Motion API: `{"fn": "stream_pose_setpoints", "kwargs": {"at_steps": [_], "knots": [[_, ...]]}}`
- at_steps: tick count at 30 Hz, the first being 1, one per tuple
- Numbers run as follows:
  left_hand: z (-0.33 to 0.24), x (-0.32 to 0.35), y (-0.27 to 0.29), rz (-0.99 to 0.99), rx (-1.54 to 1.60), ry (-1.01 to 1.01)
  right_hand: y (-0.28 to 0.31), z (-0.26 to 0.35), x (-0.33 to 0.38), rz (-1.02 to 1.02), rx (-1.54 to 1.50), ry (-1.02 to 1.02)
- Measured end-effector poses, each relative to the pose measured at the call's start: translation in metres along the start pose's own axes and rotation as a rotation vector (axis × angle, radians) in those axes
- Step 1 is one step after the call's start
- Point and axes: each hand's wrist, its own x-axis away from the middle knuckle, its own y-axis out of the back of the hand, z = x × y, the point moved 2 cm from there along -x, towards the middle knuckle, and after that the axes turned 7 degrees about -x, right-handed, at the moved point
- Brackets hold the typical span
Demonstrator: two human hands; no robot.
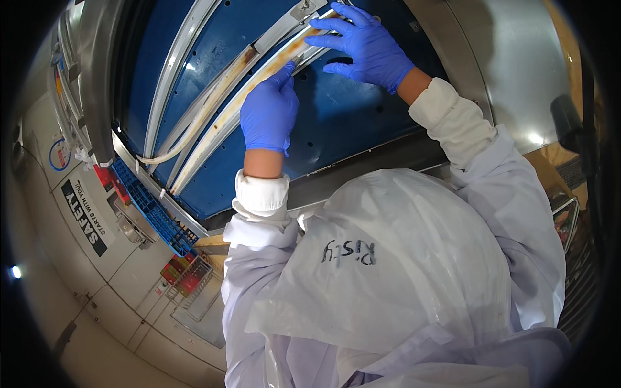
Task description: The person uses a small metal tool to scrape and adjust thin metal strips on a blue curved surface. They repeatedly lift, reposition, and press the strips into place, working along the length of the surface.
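L grip point(268, 115), blue-gloved, is on the stained rail point(262, 72), above the blue panel point(343, 129); thumb side faces up, the other fingers are mostly hidden, so can't tell if it's wrapped tight or just resting. R grip point(359, 48), also blue-gloved, is spread wide: fingertips lie over the same rail nr the panel's far edge, thumb well apart from them.

Stained rail is long, narrow, whitish w/ rusty-brown patches; runs diag. over the panel from its near L corner to its far edge, passing both hands. Just L of it over the panel is a second rail point(220, 88), w/ a dark brown stain partway along & a metal bracket point(304, 10) nr its far end. Further L, still over the panel, a third rail point(167, 74), pale & slightly curved in this view.

R of the panel: a shiny metal sheet point(517, 58). L of the panel: a steel frame point(97, 77). Beyond its near L corner: a blue plastic crate point(150, 210), red bins point(187, 275) & a black-and-white wall sign point(84, 216). Nearside of the panel: the person's white coat point(517, 187) & white plastic apron point(401, 226) w/ black handwriting
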Motion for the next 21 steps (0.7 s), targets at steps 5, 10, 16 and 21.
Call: {"fn": "stream_pose_setpoints", "kwargs": {"at_steps": [5,10,16,21], "knots": [[-0.005,-0.006,-0.005,-0.014,-0.015,-0.001,0.001,0.002,-0.003,0.06,0.054,-0.004],[-0.007,-0.008,-0.002,-0.029,-0.079,-0.05,0.0,0.001,-0.003,0.022,0.035,-0.004],[-0.015,-0.007,-0.003,-0.019,-0.08,-0.014,0.002,0.002,-0.004,0.059,0.045,-0.018],[-0.014,-0.007,-0.003,-0.041,-0.044,-0.043,0.006,0.003,-0.003,0.047,0.027,-0.044]]}}
